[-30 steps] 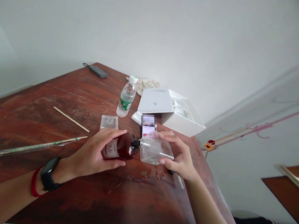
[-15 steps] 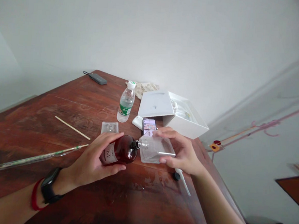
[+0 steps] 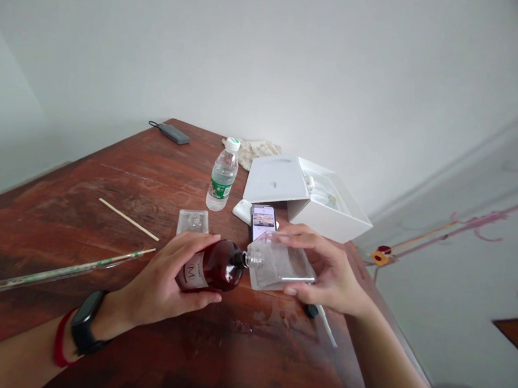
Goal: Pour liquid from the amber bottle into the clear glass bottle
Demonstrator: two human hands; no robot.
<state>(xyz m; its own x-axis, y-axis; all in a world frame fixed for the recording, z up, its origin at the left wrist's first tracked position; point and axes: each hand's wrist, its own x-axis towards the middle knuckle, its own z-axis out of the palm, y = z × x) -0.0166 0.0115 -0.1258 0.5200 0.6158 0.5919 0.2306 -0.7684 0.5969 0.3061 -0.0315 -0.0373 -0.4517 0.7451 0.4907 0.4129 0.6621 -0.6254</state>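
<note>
My left hand (image 3: 176, 277) is wrapped round a dark amber bottle (image 3: 225, 268) with a pale label, tipped on its side with its black neck pointing right. In my right hand (image 3: 320, 269) is a clear square glass bottle (image 3: 275, 272), also lying sideways, its neck facing left. The two necks meet mouth to mouth; I cannot tell whether liquid is passing between them. Just behind my left fingers lies another clear square glass piece (image 3: 192, 221). Beneath my right hand are a small black cap (image 3: 311, 310) and a thin white strip (image 3: 327, 327).
A water bottle (image 3: 223, 177) stands upright behind the hands. Beyond are a phone (image 3: 263, 220), a white case (image 3: 242, 210), an open white box (image 3: 328, 213), a cloth (image 3: 259, 151) and a grey device (image 3: 174, 134). Sticks (image 3: 128, 219) lie left; wet spots (image 3: 243, 326) mark the wooden table.
Both hands and both bottles have shifted slightly right and down in the picture, with the necks still together. The surroundings have also shifted a little to the right.
</note>
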